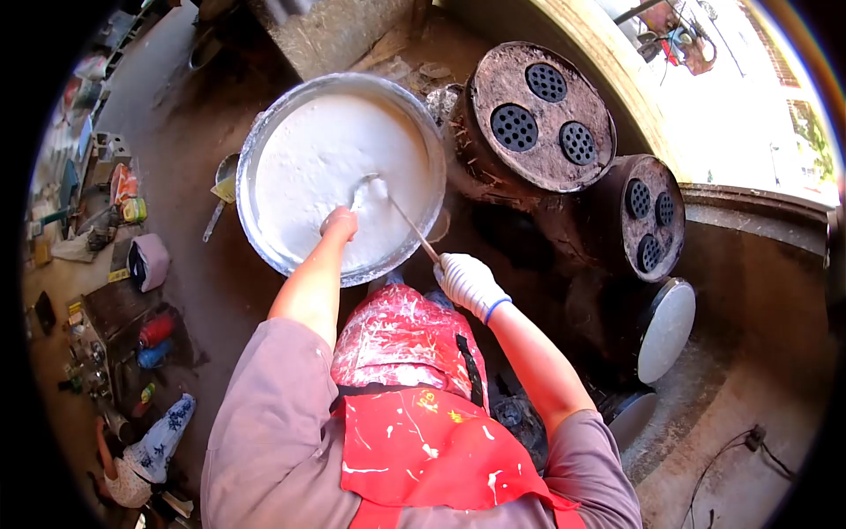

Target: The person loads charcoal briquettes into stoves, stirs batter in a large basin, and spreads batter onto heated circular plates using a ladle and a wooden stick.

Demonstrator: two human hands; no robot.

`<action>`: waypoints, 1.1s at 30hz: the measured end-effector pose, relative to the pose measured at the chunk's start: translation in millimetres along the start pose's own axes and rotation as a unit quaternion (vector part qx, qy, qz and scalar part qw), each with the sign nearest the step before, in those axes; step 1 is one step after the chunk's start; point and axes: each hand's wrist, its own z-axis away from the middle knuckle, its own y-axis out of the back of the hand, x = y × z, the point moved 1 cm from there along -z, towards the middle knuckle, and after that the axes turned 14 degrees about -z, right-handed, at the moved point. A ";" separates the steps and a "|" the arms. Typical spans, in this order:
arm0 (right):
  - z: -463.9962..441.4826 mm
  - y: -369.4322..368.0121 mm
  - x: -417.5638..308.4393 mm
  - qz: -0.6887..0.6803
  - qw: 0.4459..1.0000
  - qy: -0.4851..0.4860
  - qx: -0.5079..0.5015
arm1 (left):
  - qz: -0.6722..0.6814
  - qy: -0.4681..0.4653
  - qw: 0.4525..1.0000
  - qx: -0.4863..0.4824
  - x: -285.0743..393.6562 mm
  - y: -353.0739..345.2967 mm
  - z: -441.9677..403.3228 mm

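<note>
A large round basin (249, 207) full of thick white liquid (339, 141) stands in front of me. My right hand (467, 280), in a white knitted glove with a blue cuff, is closed around the thin handle of a ladle (412, 225). The ladle's white-coated head is over the liquid near the basin's middle. My bare left hand (339, 224) is over the basin beside that head, its fingers curled together. Whether it grips the ladle's edge or something else cannot be made out.
On the right stand drums with honeycomb briquettes (514, 128) on top, and a white-lidded drum (667, 331). Left of the basin is a pan with a handle (214, 216). A person (145, 463) is at lower left, near cluttered goods. A cable (718, 458) lies lower right.
</note>
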 end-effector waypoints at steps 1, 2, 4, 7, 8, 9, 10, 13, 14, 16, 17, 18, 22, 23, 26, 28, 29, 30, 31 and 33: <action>-1.4 -0.2 3.5 0.002 0.999 -0.006 -0.036 | 0.013 0.002 1.000 0.020 2.4 -2.7 5.5; 0.0 2.2 6.4 -0.034 0.999 0.000 -0.009 | 0.013 0.005 1.000 0.019 1.0 -8.3 8.4; 0.3 8.8 7.3 -0.035 0.999 -0.004 0.010 | 0.048 -0.015 0.998 0.024 -3.5 -16.5 8.9; 0.9 1.2 6.4 0.045 0.999 0.025 0.004 | 0.077 -0.016 0.997 0.020 -4.0 -19.6 4.5; 0.6 -1.0 3.6 0.062 0.998 0.029 -0.005 | 0.079 -0.017 0.997 0.020 -2.4 -20.3 2.1; 0.6 1.6 2.6 0.064 0.998 0.029 -0.003 | 0.094 -0.014 0.995 0.008 -0.8 -21.9 -1.2; 1.3 11.9 -6.6 -0.006 0.999 -0.027 -0.021 | 0.107 -0.012 0.994 -0.004 0.0 -22.3 -6.8; -0.8 8.4 3.9 -0.015 0.999 -0.020 0.028 | 0.180 -0.045 0.983 -0.007 -0.7 -33.6 -25.1; 0.2 6.3 1.8 0.007 0.999 -0.034 -0.004 | 0.192 -0.023 0.980 -0.034 4.6 -32.7 -21.6; 0.8 -1.1 -1.0 0.013 0.998 -0.046 -0.039 | 0.268 -0.038 0.961 -0.062 5.0 -39.7 -18.0; 2.1 -8.5 2.6 -0.003 0.999 -0.033 -0.032 | 0.338 -0.053 0.935 -0.089 3.8 -43.0 -12.9; 6.7 -14.4 6.3 0.004 1.000 -0.002 -0.009 | 0.352 -0.063 0.924 -0.133 -1.7 -45.3 -5.9; 49.1 -12.1 5.9 0.007 0.998 0.057 0.018 | 0.461 -0.099 0.855 -0.214 -32.1 -38.6 52.6; 64.6 -8.2 4.7 0.012 0.997 0.073 0.021 | 0.474 -0.137 0.845 -0.206 -40.4 -27.9 76.5; 108.3 10.0 -8.7 -0.013 0.995 0.088 0.051 | 0.486 -0.224 0.831 -0.151 -74.3 15.0 149.6; 133.0 25.8 -22.8 -0.021 0.991 0.118 0.066 | 0.478 -0.252 0.835 -0.104 -88.4 56.1 206.3; 145.9 32.7 -28.1 -0.031 0.986 0.140 0.081 | 0.478 -0.281 0.828 -0.080 -92.1 76.4 237.6; 156.4 36.4 -31.3 -0.051 0.971 0.193 0.130 | 0.478 -0.294 0.827 -0.045 -96.0 92.9 265.0; 166.9 42.0 -36.7 -0.055 0.968 0.203 0.136 | 0.488 -0.338 0.804 -0.032 -96.3 108.8 295.9; 186.2 49.3 -46.5 -0.069 0.946 0.257 0.186 | 0.500 -0.394 0.771 -0.020 -95.8 131.0 339.8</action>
